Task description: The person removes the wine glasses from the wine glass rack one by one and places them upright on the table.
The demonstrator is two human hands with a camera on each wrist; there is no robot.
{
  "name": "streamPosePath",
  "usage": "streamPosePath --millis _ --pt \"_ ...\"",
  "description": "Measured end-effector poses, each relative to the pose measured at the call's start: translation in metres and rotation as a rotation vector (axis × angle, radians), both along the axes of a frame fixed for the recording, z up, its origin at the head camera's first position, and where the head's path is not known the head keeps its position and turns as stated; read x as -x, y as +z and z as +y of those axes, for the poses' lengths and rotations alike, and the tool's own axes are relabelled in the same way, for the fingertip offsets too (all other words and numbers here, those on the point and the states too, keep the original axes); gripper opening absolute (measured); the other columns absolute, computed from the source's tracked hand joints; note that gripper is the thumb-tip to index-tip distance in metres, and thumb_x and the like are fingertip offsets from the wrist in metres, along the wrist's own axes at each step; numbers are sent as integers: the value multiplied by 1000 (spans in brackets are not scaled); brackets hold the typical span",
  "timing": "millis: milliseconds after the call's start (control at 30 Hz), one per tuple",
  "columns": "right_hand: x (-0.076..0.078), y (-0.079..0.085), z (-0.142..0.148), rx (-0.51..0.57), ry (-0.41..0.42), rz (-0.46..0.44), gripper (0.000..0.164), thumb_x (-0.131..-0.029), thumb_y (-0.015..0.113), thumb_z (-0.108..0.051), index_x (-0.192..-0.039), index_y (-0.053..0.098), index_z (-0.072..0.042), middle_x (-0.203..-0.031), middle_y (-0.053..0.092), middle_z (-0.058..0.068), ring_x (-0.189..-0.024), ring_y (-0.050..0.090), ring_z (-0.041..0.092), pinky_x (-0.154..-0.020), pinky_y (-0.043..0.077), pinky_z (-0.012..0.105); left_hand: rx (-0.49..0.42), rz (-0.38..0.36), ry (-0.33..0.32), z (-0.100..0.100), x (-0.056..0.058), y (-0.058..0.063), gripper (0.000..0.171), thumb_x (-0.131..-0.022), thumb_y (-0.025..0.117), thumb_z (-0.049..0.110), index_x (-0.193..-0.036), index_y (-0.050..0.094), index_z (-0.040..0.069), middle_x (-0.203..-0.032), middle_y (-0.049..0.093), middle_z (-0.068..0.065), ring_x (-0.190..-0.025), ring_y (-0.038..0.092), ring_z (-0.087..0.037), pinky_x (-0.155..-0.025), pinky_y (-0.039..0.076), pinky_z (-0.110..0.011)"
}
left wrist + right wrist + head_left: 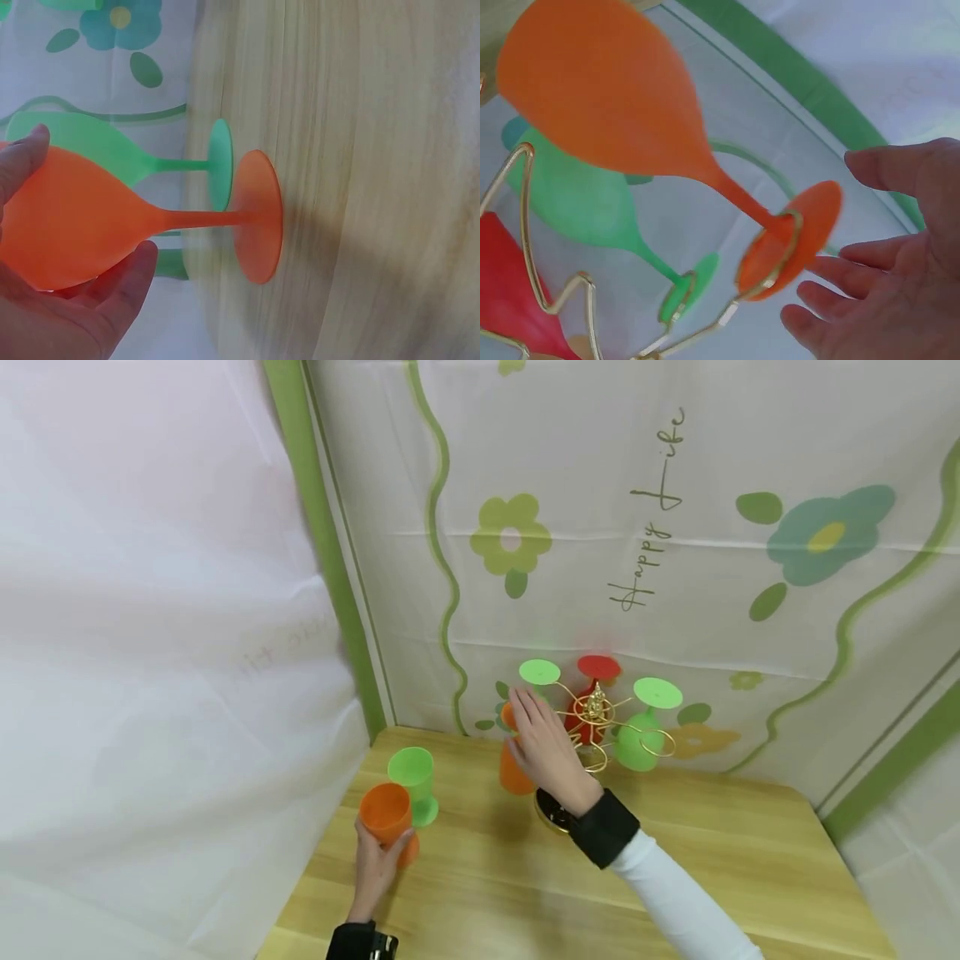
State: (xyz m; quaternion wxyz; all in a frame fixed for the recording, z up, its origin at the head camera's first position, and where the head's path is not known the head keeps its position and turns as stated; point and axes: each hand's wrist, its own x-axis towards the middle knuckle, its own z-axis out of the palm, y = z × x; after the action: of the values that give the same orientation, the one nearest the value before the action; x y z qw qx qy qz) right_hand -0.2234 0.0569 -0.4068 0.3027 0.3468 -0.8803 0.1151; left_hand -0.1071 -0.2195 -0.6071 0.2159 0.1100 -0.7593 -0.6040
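Observation:
My left hand [372,875] grips the bowl of an orange goblet [386,817], which is upright with its foot at the tabletop. Just behind it stands a green goblet [412,772], also upright. Another orange goblet [607,90] hangs upside down from a gold wire rack [594,706], its foot caught in a wire loop. Beside that foot, my right hand [889,262] has its fingers spread and extended, fingertips right at the rim. On the same rack a red goblet [597,667] and two green goblets [637,743] hang inverted.
The rack's round black base [553,812] rests on the wooden table [480,877], partly hidden by my right wrist. A white patterned cloth [570,460] hangs right behind the rack. On the left, a plain white cloth [165,652] borders the table's edge.

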Motion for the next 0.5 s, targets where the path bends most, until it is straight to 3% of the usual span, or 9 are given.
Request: streamPosePath --millis 233,500 --pt "9 -5 -6 -124 -122 -110 55 -102 64 -19 -149 46 4 -152 50 23 -146 44 37 -125 32 50 -1 14 -16 0 0 1 84 -89 77 4 -153 22 1 -140 53 -21 -113 49 10 -98 46 -15" --pt "14 -6 -6 -169 -139 -80 50 -102 62 -16 -147 49 3 -150 53 22 -143 49 36 -124 35 48 -6 4 -22 -3 2 -1 84 -90 77 6 -152 21 -1 -140 52 -22 -112 49 9 -97 45 -14"
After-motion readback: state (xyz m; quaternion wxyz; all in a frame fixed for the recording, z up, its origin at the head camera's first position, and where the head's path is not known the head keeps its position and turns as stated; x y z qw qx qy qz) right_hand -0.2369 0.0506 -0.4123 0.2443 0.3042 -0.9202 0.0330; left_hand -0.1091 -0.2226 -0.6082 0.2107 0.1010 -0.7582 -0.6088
